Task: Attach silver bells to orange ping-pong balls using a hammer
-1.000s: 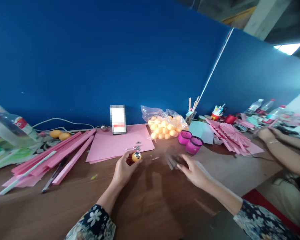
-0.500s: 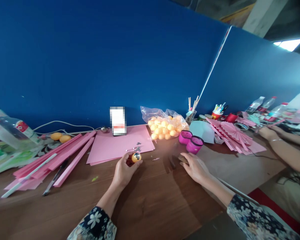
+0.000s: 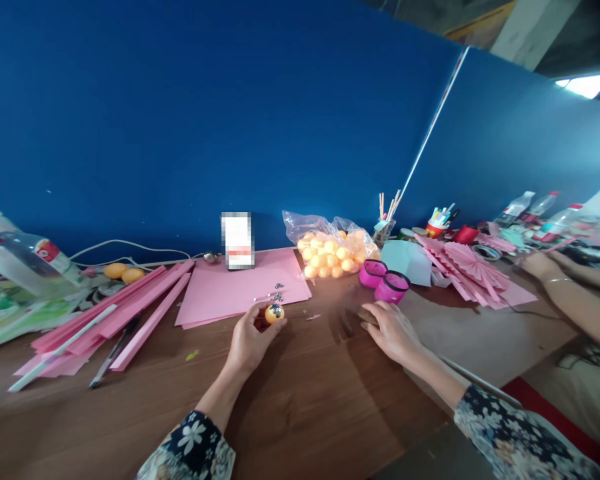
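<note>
Both forearms are reaching forward over the brown table, floral sleeves at the near edge. The left hand is resting on the wood, wrist low, its thumb and fingertips curling round a small orange ball with a silvery piece on top — pinching it just short of the pink paper sheets. The right hand is lying palm down, fingers loosely spread and touching a small dark object; whether it is gripping it is hard to tell, blurred as it is. Just beyond are standing two magenta cups, and farther back a clear bag of orange balls is leaning near the blue wall.
</note>
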`<action>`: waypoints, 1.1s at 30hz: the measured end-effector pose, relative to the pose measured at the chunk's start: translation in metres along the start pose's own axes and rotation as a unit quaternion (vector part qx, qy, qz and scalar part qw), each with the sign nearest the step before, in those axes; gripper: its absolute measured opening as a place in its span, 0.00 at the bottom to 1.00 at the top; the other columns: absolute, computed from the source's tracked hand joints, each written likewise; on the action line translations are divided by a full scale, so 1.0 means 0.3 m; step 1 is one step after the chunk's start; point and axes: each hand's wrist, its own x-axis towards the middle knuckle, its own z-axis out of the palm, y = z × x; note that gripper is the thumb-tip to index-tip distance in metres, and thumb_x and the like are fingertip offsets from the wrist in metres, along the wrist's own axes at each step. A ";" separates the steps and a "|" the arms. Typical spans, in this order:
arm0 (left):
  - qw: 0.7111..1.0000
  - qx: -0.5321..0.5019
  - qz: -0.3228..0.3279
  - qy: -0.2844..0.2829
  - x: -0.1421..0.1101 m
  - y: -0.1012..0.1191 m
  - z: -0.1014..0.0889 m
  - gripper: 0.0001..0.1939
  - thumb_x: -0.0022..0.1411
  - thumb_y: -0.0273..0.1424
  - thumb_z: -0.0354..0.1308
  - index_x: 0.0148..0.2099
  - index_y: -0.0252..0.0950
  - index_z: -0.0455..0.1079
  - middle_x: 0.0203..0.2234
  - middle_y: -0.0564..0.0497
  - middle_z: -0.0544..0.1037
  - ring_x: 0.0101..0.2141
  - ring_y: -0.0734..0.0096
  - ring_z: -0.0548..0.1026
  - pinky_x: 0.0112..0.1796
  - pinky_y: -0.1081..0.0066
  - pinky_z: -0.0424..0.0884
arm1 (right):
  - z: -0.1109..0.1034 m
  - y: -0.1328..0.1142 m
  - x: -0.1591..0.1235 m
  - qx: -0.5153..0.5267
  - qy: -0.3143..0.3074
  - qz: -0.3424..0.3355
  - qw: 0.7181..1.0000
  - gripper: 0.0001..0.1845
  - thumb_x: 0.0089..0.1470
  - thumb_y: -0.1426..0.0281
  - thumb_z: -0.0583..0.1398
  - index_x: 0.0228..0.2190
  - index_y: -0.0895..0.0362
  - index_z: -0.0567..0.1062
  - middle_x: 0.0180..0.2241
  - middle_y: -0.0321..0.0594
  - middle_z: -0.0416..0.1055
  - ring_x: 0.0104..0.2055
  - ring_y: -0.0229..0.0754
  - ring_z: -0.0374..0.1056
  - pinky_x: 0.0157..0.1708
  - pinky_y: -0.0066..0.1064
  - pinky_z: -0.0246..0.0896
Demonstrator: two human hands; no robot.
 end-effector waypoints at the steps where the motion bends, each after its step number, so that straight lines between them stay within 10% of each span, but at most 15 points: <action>1: 1.000 -0.001 -0.001 0.000 0.000 0.002 0.000 0.22 0.44 0.36 0.63 0.43 0.36 0.68 0.32 0.50 0.77 0.32 0.69 0.75 0.36 0.70 0.71 | 0.000 0.002 0.001 0.001 -0.002 0.003 1.000 0.15 0.50 0.70 0.56 0.42 0.55 0.69 0.39 0.43 0.67 0.41 0.46 0.62 0.40 0.33 0.55; 15: 1.000 -0.021 -0.002 0.020 0.002 -0.003 0.002 0.21 0.44 0.35 0.63 0.43 0.35 0.68 0.33 0.50 0.77 0.31 0.72 0.74 0.34 0.72 0.71 | 0.004 0.024 0.011 -0.012 -0.002 0.001 1.000 0.19 0.50 0.72 0.53 0.46 0.58 0.68 0.43 0.47 0.67 0.43 0.48 0.63 0.42 0.36 0.58; 23: 0.995 -0.069 -0.029 0.073 0.011 -0.026 0.002 0.25 0.47 0.36 0.62 0.48 0.34 0.65 0.36 0.46 0.76 0.35 0.70 0.75 0.38 0.71 0.70 | -0.133 -0.223 0.038 0.115 0.043 -0.099 0.988 0.15 0.55 0.69 0.52 0.45 0.53 0.67 0.44 0.43 0.66 0.45 0.46 0.63 0.46 0.36 0.57; 33: 0.977 -0.147 -0.043 0.145 0.022 -0.046 0.000 0.25 0.49 0.36 0.62 0.49 0.35 0.64 0.35 0.47 0.76 0.34 0.72 0.74 0.39 0.71 0.70 | 0.127 -0.480 0.287 0.200 -0.008 -0.117 0.973 0.11 0.51 0.76 0.55 0.38 0.58 0.70 0.36 0.43 0.70 0.39 0.41 0.66 0.38 0.29 0.59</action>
